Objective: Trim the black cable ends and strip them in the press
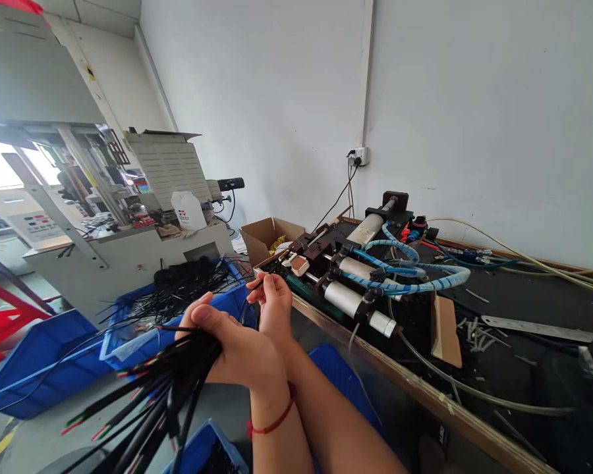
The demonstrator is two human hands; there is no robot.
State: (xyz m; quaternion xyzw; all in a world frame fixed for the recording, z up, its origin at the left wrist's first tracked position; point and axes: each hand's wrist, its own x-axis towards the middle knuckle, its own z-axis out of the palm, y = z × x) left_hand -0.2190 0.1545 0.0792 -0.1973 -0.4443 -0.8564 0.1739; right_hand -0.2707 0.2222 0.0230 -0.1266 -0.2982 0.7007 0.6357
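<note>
My left hand point(232, 349), with a red string band at the wrist, is closed around a thick bundle of black cables point(163, 395) whose ends show red and green wires. The bundle trails down to the lower left. Just above it, my right hand point(273, 299) pinches a single black cable point(255, 287) between thumb and fingers. That hand is right in front of a small pneumatic machine point(346, 276) on the bench edge.
A blue bin point(128, 336) full of loose black cables stands to the left, with more blue bins point(34, 368) around it. The dark workbench point(524, 368) carries blue spiral hoses point(415, 273), a wooden block point(445, 329), a metal ruler and small parts. A cardboard box point(261, 237) and a grey machine point(123, 257) stand behind.
</note>
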